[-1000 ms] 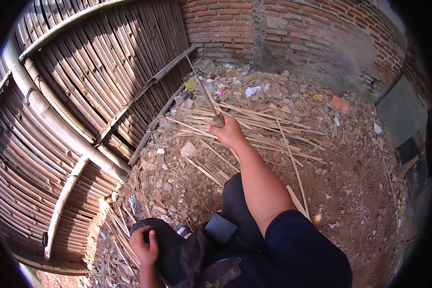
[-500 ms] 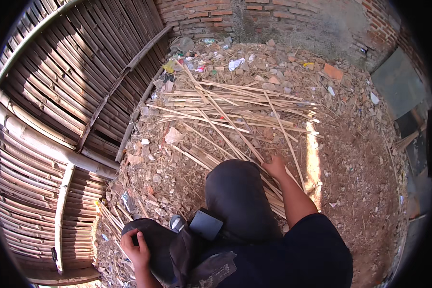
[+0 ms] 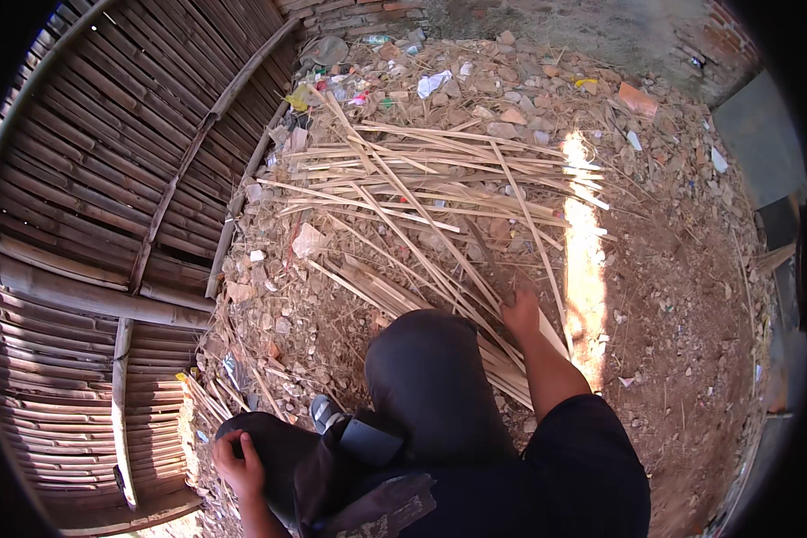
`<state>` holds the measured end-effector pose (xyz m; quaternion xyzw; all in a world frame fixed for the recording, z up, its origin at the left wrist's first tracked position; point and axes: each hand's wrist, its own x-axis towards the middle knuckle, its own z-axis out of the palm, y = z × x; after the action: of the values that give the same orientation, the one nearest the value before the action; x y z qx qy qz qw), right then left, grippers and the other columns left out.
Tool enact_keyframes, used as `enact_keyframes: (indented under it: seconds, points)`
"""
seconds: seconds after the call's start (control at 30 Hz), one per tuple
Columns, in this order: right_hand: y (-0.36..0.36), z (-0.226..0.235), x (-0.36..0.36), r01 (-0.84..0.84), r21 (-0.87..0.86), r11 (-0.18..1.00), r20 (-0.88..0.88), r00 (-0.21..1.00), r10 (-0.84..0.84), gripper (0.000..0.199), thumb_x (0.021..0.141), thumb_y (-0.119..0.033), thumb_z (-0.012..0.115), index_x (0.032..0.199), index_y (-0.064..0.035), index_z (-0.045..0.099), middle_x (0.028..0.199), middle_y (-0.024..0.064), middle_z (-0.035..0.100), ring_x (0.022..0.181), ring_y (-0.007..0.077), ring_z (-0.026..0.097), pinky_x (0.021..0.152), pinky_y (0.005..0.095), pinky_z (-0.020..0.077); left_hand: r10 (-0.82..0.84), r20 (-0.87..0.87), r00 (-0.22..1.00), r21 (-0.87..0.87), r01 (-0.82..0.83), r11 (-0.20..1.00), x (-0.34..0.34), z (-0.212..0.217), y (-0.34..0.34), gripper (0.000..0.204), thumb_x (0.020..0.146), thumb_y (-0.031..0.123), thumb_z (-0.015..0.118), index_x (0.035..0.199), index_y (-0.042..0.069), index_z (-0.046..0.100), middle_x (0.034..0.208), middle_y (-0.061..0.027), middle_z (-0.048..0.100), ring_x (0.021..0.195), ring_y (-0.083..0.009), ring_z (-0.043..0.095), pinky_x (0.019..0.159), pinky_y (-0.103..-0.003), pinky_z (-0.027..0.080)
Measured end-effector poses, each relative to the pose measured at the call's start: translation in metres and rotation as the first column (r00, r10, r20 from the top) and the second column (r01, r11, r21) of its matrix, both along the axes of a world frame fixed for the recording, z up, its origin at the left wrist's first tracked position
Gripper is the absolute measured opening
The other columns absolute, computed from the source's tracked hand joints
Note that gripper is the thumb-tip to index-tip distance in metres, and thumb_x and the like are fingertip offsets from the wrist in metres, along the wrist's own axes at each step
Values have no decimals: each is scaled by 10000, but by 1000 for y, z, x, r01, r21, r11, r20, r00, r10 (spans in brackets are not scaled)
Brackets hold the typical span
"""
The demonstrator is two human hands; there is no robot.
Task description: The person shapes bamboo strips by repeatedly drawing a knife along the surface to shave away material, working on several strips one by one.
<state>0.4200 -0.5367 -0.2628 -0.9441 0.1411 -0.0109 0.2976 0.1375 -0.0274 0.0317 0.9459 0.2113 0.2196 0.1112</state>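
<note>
My right hand [image 3: 520,311] is closed at the near right end of the bamboo strips [image 3: 439,226]. A dark, narrow, blade-like tool [image 3: 482,247] reaches up and left from its fingers; its handle is hidden. Pale strips lie under and beside this hand, some running beneath my right knee [image 3: 426,359]. Loosely bent, with the thumb apart and nothing visible in it, my left hand [image 3: 239,459] rests on my left knee [image 3: 273,439]. Farther off, many strips lie crosswise in a loose pile.
A slatted bamboo wall [image 3: 99,179] stands along the left. Rubble and litter [image 3: 511,99] cover the ground toward the brick wall [image 3: 592,31]. A grey panel [image 3: 762,148] leans at the right. A dark box-shaped object [image 3: 370,439] lies by my lap.
My view has tilted down a little, so the pile appears higher. My right hand stays by the strips, and the dark blade-like tool shows more plainly. My left hand remains on the knee.
</note>
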Motion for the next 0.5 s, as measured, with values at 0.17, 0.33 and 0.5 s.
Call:
enact_keyframes:
  seconds: [0.17,0.33,0.5]
  points:
    - [13,-22,50,-118,174,978,-41,991,127,321,730,-211,737,959,5,674,1076,276,643,1039,452,610,919,509,500,32,-30,999,21,-31,999,11,4,-11,127,924,169,694,931,45,668,914,-129,675,886,-345,625,878,-457,455]
    - [44,-34,48,-179,204,962,-135,969,209,285,748,-194,698,960,-4,689,1098,258,663,1060,436,630,945,507,509,28,-83,996,-1,-28,1000,25,9,-19,124,912,177,703,918,57,671,907,-116,676,899,-326,625,876,-449,451]
    - [49,-39,24,-258,52,965,-177,948,263,265,785,-167,645,1000,-29,713,1118,241,685,1082,411,649,972,506,511,13,-98,995,76,-6,997,35,8,-27,122,910,188,700,912,68,674,888,-107,666,889,-320,620,872,-447,448]
